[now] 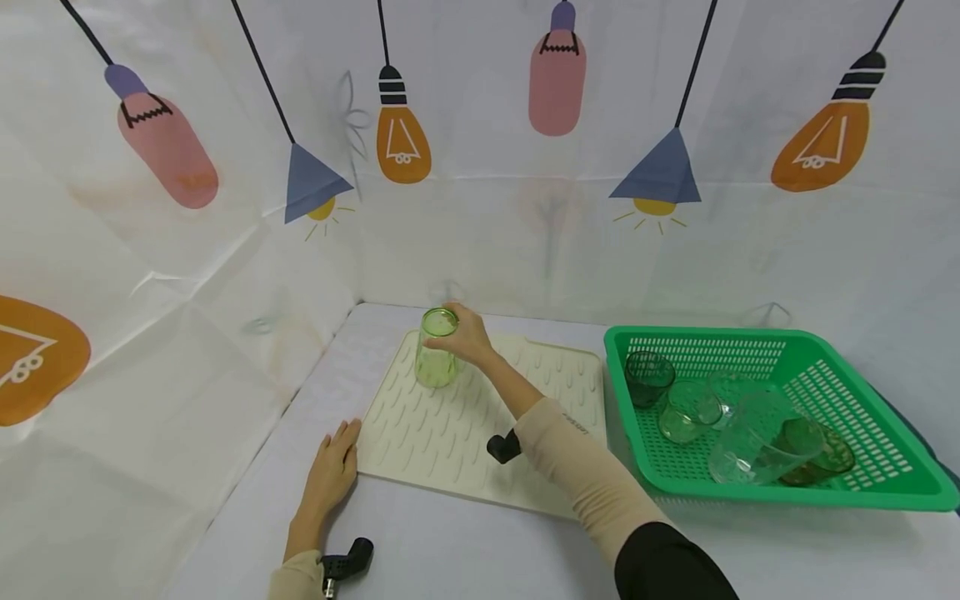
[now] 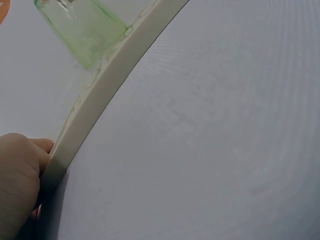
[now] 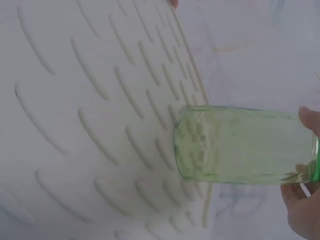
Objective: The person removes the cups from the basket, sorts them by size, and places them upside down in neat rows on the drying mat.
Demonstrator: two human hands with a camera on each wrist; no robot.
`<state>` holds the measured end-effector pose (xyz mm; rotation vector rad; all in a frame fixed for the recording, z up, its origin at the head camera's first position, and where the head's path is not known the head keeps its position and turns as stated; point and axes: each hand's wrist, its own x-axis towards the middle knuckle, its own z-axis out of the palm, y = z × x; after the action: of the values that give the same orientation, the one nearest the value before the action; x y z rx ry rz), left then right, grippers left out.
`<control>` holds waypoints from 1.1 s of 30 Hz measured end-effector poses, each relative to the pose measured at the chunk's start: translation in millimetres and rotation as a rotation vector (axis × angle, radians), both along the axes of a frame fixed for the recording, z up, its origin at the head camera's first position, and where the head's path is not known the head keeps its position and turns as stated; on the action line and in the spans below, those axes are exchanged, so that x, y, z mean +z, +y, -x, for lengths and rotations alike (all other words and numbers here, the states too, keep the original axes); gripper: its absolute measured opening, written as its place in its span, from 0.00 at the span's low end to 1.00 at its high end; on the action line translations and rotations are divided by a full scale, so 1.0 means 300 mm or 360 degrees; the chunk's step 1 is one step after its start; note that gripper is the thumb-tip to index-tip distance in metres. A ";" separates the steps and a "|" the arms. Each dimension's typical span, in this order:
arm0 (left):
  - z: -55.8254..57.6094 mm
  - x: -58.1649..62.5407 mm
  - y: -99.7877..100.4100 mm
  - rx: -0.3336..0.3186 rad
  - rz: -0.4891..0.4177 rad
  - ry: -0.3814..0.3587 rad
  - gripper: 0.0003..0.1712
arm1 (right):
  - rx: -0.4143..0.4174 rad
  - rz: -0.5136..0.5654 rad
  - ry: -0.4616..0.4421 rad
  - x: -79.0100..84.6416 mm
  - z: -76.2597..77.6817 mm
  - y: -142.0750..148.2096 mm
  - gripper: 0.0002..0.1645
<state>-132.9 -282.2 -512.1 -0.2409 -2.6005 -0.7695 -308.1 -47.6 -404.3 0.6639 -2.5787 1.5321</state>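
My right hand (image 1: 471, 337) grips a light green, see-through drinking glass (image 1: 435, 367) near its top, thumb on one side and fingers on the other. Upright at the back left of a cream ribbed drying mat (image 1: 442, 437), the glass has its base right at the ribs. In the right wrist view, the fingertips (image 3: 309, 120) press around the upper end of the glass (image 3: 240, 145). My left hand (image 1: 333, 467) rests at the mat's front left corner, fingers extended along the edge. The left wrist view shows that hand (image 2: 20, 175) against the mat's side (image 2: 95, 110).
A green plastic basket (image 1: 750, 498) stands right of the mat. Inside are several glasses: a dark one (image 1: 648, 379), a light green one (image 1: 684, 417), a large clear one (image 1: 757, 450) and a brownish one (image 1: 828, 458). A printed white sheet (image 1: 480, 225) hangs behind the table.
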 end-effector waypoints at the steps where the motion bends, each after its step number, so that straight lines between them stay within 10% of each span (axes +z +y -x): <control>1: 0.000 0.001 0.001 -0.0001 0.0000 0.0000 0.21 | 0.0002 -0.0011 -0.0007 -0.001 -0.001 -0.003 0.44; 16: 0.005 0.004 0.003 -0.0004 0.0015 0.0005 0.21 | 0.0147 -0.0294 0.0018 0.000 -0.005 -0.015 0.49; 33: 0.002 0.000 0.001 0.0000 0.0021 0.0038 0.21 | 0.0119 -0.0105 -0.0077 0.024 -0.074 0.053 0.49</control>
<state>-133.4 -282.0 -512.0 -0.2528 -2.5842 -0.7451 -286.0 -31.9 -397.0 0.7466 -2.6799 1.5080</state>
